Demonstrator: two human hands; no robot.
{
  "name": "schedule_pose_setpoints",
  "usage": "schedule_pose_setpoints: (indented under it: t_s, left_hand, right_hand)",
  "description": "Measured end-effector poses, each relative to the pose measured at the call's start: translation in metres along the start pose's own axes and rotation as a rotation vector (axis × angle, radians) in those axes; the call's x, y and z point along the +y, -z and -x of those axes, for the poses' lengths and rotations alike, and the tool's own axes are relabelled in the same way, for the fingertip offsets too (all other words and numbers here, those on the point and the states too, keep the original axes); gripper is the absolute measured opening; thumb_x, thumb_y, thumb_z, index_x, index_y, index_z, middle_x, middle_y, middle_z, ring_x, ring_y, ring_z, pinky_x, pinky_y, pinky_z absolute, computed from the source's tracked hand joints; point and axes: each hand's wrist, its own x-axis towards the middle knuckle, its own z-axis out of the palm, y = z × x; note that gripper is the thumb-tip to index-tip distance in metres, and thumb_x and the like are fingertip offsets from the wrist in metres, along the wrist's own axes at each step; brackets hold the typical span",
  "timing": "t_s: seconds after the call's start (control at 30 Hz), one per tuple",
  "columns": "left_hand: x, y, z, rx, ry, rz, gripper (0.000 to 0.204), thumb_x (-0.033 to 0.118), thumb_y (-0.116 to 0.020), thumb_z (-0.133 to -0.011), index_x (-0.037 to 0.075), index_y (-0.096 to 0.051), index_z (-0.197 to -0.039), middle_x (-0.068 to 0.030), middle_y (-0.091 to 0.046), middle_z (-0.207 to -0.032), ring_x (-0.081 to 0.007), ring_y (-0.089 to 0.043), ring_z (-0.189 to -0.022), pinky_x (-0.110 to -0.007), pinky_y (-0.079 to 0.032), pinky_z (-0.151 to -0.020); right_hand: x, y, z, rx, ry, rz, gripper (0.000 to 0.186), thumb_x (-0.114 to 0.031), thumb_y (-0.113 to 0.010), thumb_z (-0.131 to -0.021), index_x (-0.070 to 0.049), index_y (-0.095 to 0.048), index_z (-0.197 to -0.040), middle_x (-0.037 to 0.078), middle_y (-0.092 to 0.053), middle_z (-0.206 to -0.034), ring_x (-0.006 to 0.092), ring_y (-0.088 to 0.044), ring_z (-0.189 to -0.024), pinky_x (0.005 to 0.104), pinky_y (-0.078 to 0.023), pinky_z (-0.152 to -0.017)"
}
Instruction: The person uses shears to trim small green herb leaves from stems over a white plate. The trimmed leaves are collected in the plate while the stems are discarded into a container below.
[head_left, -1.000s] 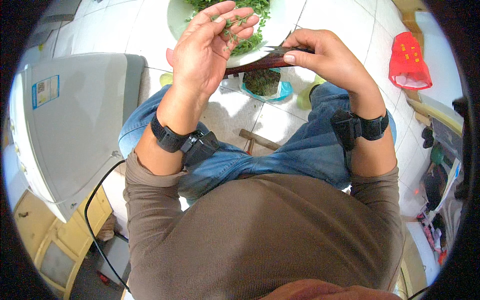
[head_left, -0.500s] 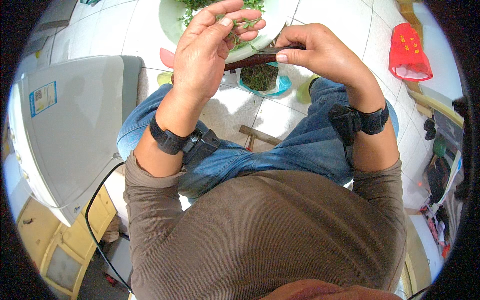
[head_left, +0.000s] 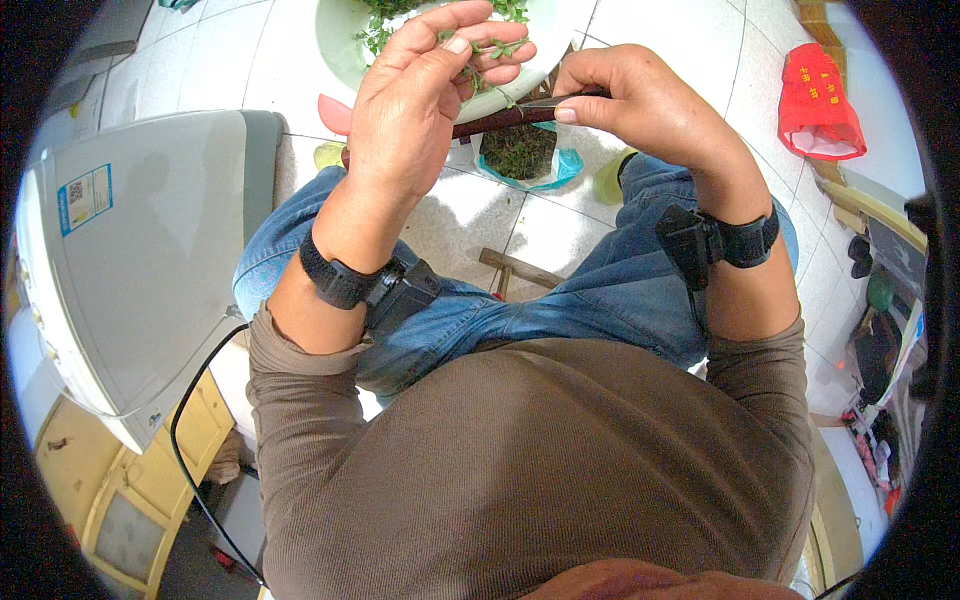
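My left hand [head_left: 410,120] is raised at the near rim of a pale green basin [head_left: 345,50], palm turned up and fingers half curled. Its thumb presses a few thin green leafy sprigs [head_left: 500,50] against the fingers. My right hand [head_left: 635,105] is closed in a pinch, thumb against bent forefinger, beside a dark reddish-brown bar [head_left: 490,123] that runs below the basin. What the right fingers grip is too small and dark to make out. More leafy greens [head_left: 376,40] lie in the basin, partly hidden by my left hand.
A bag of dark green plant bits [head_left: 518,152] with a blue edge sits on the floor between my feet. A wooden-handled tool [head_left: 522,268] lies nearer. A grey-white appliance [head_left: 160,240] stands at left, a red bag [head_left: 820,105] at right. A pink piece [head_left: 334,114] shows beside the basin.
My left hand and its sprigs have shifted very slightly to the right. My right hand keeps nearly the same place and pinch.
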Motion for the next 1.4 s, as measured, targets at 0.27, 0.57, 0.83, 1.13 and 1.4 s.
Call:
schedule_pose_setpoints:
  t_s: [0.27, 0.57, 0.83, 1.13, 1.4]
  left_hand:
    - [-0.002, 0.008, -0.004, 0.036, 0.102, 0.217, 0.039, 0.010, -0.040, -0.091, -0.007, -0.041, -0.126, -0.0278, -0.051, -0.122, -0.0368, -0.052, -0.114, -0.041, -0.044, -0.097]
    - [-0.006, 0.011, -0.005, -0.069, 0.199, 0.550, 0.053, 0.016, -0.045, -0.082, -0.008, -0.038, -0.130, -0.0287, -0.047, -0.127, -0.0394, -0.047, -0.119, -0.044, -0.037, -0.104]
    - [-0.005, 0.009, -0.002, -0.124, 0.205, 0.539, 0.057, 0.007, -0.041, -0.079, -0.008, -0.033, -0.133, -0.0244, -0.047, -0.128, -0.0380, -0.049, -0.117, -0.043, -0.038, -0.104]
    - [-0.007, 0.010, -0.002, -0.110, 0.225, 0.546, 0.057, 0.004, -0.040, -0.079, -0.009, -0.031, -0.133, -0.0257, -0.048, -0.127, -0.0386, -0.050, -0.116, -0.043, -0.040, -0.103]
    - [-0.014, 0.003, 0.002, -0.035, 0.270, 0.259, 0.041, 0.003, -0.046, -0.085, -0.005, -0.043, -0.125, -0.0160, -0.056, -0.115, -0.0270, -0.059, -0.104, -0.035, -0.049, -0.093]
  right_hand:
    - [0.000, 0.019, 0.008, 0.087, 0.050, -0.002, 0.020, -0.018, -0.067, -0.077, -0.001, -0.061, -0.085, 0.009, -0.059, -0.067, 0.0179, -0.056, -0.061, 0.0307, -0.045, -0.059]
    - [-0.011, 0.003, 0.003, 0.267, -0.003, -0.510, 0.017, -0.008, -0.068, -0.078, -0.002, -0.058, -0.090, -0.002, -0.057, -0.076, 0.0050, -0.052, -0.071, 0.0216, -0.045, -0.063]
    - [-0.015, -0.020, -0.007, 0.508, 0.166, -0.407, 0.030, -0.001, -0.057, -0.073, -0.003, -0.060, -0.102, 0.003, -0.060, -0.078, 0.0071, -0.054, -0.070, 0.0221, -0.045, -0.063]
    - [-0.014, -0.020, -0.006, 0.585, 0.139, -0.402, 0.027, -0.002, -0.061, -0.072, -0.002, -0.061, -0.098, 0.003, -0.061, -0.079, 0.0085, -0.056, -0.071, 0.0238, -0.046, -0.063]
    - [-0.017, -0.018, -0.010, 0.599, 0.249, -0.085, 0.029, -0.004, -0.064, -0.066, -0.004, -0.063, -0.095, 0.010, -0.059, -0.081, 0.0235, -0.060, -0.071, 0.0299, -0.048, -0.065]
